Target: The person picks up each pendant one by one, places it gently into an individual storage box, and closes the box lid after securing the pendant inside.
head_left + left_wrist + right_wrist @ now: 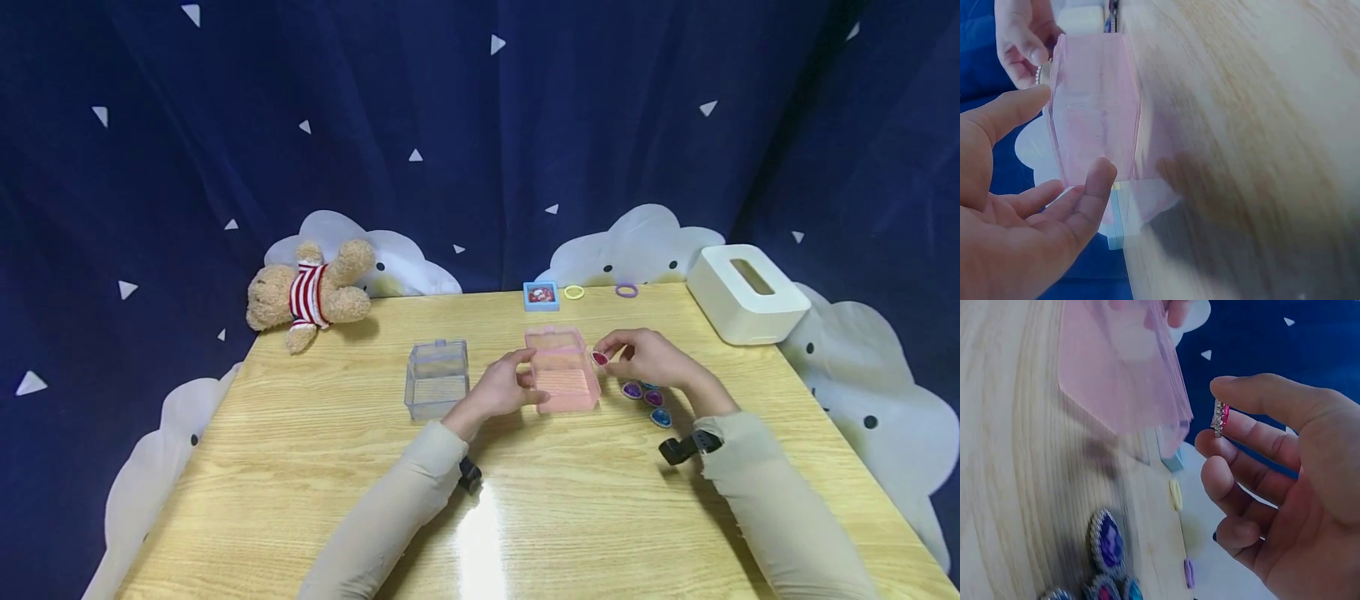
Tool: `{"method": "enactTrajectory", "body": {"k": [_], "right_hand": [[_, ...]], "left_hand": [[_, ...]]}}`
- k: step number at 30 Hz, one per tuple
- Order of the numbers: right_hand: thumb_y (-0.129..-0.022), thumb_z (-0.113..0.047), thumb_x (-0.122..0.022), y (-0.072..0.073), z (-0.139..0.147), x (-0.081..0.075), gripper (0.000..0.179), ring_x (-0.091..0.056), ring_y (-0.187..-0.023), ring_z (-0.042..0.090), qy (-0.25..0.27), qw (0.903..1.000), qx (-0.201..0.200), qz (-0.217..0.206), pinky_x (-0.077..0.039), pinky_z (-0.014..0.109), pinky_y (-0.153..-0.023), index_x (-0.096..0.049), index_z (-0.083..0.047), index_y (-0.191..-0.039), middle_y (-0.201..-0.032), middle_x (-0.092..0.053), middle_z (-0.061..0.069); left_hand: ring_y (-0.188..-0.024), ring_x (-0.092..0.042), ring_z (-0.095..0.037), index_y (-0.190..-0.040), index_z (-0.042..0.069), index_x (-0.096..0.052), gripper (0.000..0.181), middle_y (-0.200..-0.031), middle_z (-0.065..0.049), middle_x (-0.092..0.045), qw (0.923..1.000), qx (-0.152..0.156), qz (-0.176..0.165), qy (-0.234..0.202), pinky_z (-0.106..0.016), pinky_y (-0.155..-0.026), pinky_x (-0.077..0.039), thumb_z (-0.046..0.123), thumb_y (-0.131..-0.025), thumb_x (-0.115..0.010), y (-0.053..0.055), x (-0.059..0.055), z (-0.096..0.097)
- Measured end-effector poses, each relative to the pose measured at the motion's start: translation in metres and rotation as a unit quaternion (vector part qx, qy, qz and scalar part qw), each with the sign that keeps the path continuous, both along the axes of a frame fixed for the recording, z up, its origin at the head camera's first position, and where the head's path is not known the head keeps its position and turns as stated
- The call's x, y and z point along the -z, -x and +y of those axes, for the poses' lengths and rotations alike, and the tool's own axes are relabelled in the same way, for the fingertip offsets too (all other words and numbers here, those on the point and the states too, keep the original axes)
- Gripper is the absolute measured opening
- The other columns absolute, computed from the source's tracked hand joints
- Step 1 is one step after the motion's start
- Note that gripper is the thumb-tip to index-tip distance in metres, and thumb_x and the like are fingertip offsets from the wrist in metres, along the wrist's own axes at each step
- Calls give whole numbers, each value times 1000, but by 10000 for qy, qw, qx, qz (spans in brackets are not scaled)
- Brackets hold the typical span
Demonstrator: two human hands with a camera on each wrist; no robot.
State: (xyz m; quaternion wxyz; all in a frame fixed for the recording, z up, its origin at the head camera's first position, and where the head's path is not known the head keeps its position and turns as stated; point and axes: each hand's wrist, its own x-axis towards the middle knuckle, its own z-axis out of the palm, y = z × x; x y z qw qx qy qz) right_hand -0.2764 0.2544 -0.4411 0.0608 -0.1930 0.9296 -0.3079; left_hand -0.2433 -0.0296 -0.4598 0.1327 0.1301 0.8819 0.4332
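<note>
Right, the red gem (599,358) sits pinched between thumb and fingertips of the right hand (651,358), the grip narrowed to the gem itself. It's up off the surface (585,508), just beside the right side of the pink box (564,403), whose lid stands raised toward the surface's far edge. So the box's hollow lies left of the gem, and that small gap is what any move inside would turn on, I'd judge. Red face up, the gem seems slanted, one end toward the surface's far left corner. Across at the box's left side, the left hand (501,387) has thumb and fingers spread wide; how firmly they touch, I can't tell. Nearer the surface's right edge lies a purple gem (632,390).
</note>
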Motion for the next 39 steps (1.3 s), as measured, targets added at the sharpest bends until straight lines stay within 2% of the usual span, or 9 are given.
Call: {"method": "enactTrajectory", "body": {"k": [5, 9, 11, 17, 26, 29, 33, 36, 39], "right_hand": [[-83, -19, -79, -2, -12, 0, 27, -58, -77, 17, 82, 9999, -124, -45, -49, 27, -63, -73, -19, -109, -96, -70, 0], [-82, -14, -77, -3, -18, 1, 28, -57, -73, 14, 153, 9997, -190, 20, -48, 26, -61, -73, -20, -109, -94, -69, 0], [-82, -13, -77, -3, -20, 1, 28, -56, -71, 13, 187, 9996, -210, 64, -47, 25, -59, -74, -19, -109, -94, -69, 0], [-82, -13, -78, -2, -28, -1, 27, -54, -65, 14, 299, 9986, -428, -29, -45, 25, -54, -74, -19, -108, -94, -69, 1], [-82, -8, -70, 2, -37, 7, 27, -45, -57, 10, 233, 9967, -732, -248, -38, 23, -50, -75, -19, -106, -93, -72, -1], [-81, -8, -72, 4, -39, 10, 25, -47, -61, 11, 141, 9964, -800, -233, -39, 23, -53, -75, -18, -105, -96, -73, -1], [-81, -10, -75, 5, -42, 14, 23, -52, -70, 14, -27, 9960, -845, -290, -43, 25, -61, -76, -19, -101, -94, -73, -3], [-80, -13, -77, 4, -44, 16, 21, -57, -75, 16, -172, 9958, -871, -198, -45, 27, -67, -76, -19, -100, -92, -74, -5], [-79, -15, -79, 3, -47, 18, 21, -62, -82, 18, -355, 9946, -969, 72, -49, 32, -75, -77, -20, -99, -92, -75, -7]], "left_hand": [[-114, -66, -19, -152, 16, -41, 87, -133, -8, -64, 9999, -30, 48, 124, -34, -100, -51, 24, -78, -86, 1, 1, 2], [-113, -66, -17, -153, 16, -40, 89, -142, -4, -59, 9997, 7, 144, 213, -33, -104, -49, 26, -78, -87, 2, 1, 2], [-112, -66, -16, -153, 16, -39, 90, -141, -4, -60, 9996, 27, 150, 221, -34, -104, -49, 26, -78, -86, 3, 0, 2], [-104, -67, -14, -154, 16, -38, 89, -122, -6, -69, 9997, 35, 64, 216, -35, -100, -52, 28, -79, -85, 3, -1, 1], [-107, -67, -13, -153, 15, -39, 88, -146, -5, -55, 10000, 46, -33, 59, -29, -93, -55, 25, -79, -85, 3, 2, 2], [-109, -67, -14, -153, 15, -39, 88, -147, -6, -54, 10000, 28, -62, 35, -30, -93, -55, 25, -79, -86, 3, 1, 2], [-112, -66, -16, -152, 15, -40, 87, -140, -7, -60, 10000, 17, -74, 45, -30, -94, -55, 26, -79, -85, 2, 0, 1], [-114, -66, -17, -152, 16, -40, 87, -136, -7, -62, 9999, 28, -58, 106, -31, -95, -55, 28, -79, -85, 2, -1, 2], [-114, -66, -16, -152, 16, -41, 86, -140, -7, -60, 9999, 29, -26, 156, -32, -97, -54, 28, -79, -85, 2, -1, 2]]}}
